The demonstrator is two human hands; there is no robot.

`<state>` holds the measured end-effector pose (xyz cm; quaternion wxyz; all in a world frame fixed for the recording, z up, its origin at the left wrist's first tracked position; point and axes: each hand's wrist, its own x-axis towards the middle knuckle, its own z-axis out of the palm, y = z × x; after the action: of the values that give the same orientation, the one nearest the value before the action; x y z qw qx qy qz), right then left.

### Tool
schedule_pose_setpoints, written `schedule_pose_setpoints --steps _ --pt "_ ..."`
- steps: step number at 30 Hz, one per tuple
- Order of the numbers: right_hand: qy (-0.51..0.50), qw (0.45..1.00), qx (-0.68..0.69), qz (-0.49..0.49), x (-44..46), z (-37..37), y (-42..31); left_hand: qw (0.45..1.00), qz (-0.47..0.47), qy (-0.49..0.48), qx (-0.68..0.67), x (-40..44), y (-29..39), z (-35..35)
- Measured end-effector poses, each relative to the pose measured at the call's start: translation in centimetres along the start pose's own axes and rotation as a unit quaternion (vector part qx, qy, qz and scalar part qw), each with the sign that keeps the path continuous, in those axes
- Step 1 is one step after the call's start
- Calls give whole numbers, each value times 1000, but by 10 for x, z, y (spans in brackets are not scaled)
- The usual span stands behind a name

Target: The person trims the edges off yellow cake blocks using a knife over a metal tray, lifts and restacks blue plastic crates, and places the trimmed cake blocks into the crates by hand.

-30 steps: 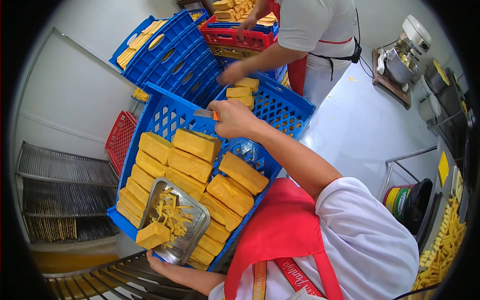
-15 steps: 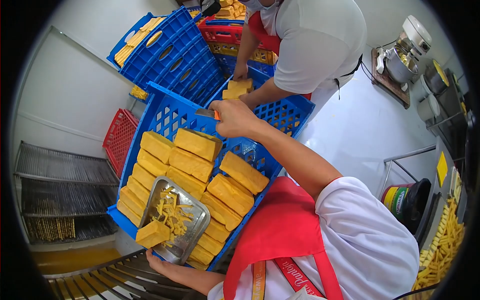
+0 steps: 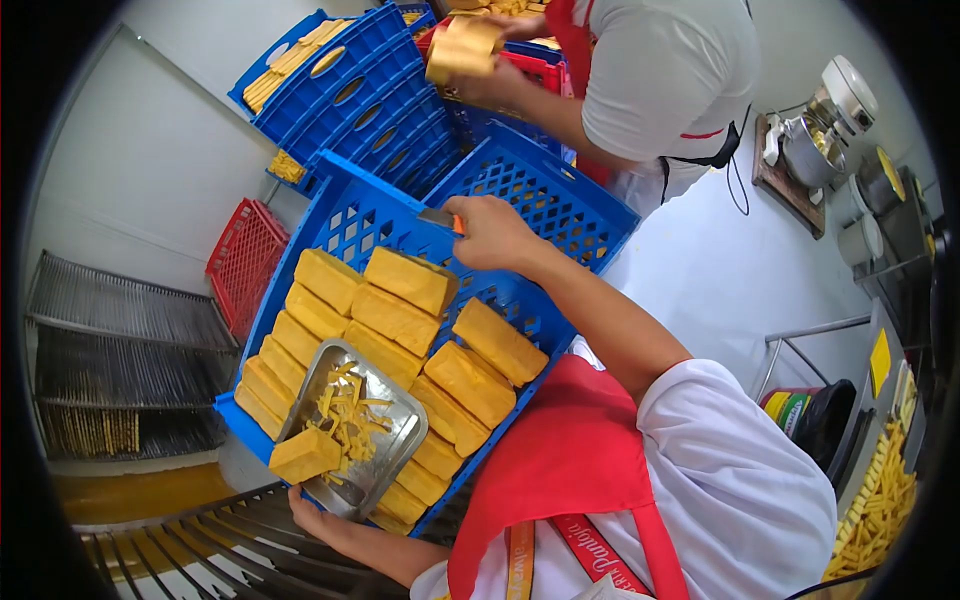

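Note:
My right hand (image 3: 492, 232) is closed around the orange handle of a knife (image 3: 440, 218), whose short blade points left over the blue crate's rim. At the lower left, my left hand (image 3: 308, 513) grips the near edge of a metal tray (image 3: 408, 412); its fingers are partly hidden. The tray rests tilted on yellow loaf-shaped blocks (image 3: 398, 318) lined up in a blue crate (image 3: 262, 330). In the tray lie thin yellow trimmings (image 3: 350, 415) and one yellow block (image 3: 305, 456), which overhangs the edge near my left hand.
Across from me, a co-worker's hands hold yellow blocks (image 3: 465, 50) above a second blue crate (image 3: 530, 185). Stacked blue crates (image 3: 350, 100) stand at the back left, a red crate (image 3: 245, 265) below them. Metal racks (image 3: 130, 350) line the left; a mixer (image 3: 840, 100) stands right.
The co-worker has lifted yellow blocks out of the second blue crate, up toward the stacked crates. My right hand still holds the knife and my left hand stays at the tray; the view shifts slightly.

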<state>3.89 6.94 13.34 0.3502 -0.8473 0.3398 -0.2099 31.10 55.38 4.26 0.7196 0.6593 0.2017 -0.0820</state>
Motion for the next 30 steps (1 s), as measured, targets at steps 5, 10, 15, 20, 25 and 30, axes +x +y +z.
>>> schedule_pose_setpoints --steps 5,10,15,20,25,30 --pt "25 1000 -13 -6 -8 6 9 995 -14 58 84 -10 14 12" --pt "40 998 -18 52 -20 3 12 995 -6 57 79 -17 12 13" --pt "28 997 -39 53 -25 13 23 995 -10 64 77 -10 2 10" --pt "31 996 -40 70 -33 14 31 999 38 2 33 12 -23 6" --pt "85 994 -15 63 -43 16 24 999 22 -10 22 6 -18 3" --pt "56 994 10 97 -44 23 34 997 1 -18 73 4 -18 8"
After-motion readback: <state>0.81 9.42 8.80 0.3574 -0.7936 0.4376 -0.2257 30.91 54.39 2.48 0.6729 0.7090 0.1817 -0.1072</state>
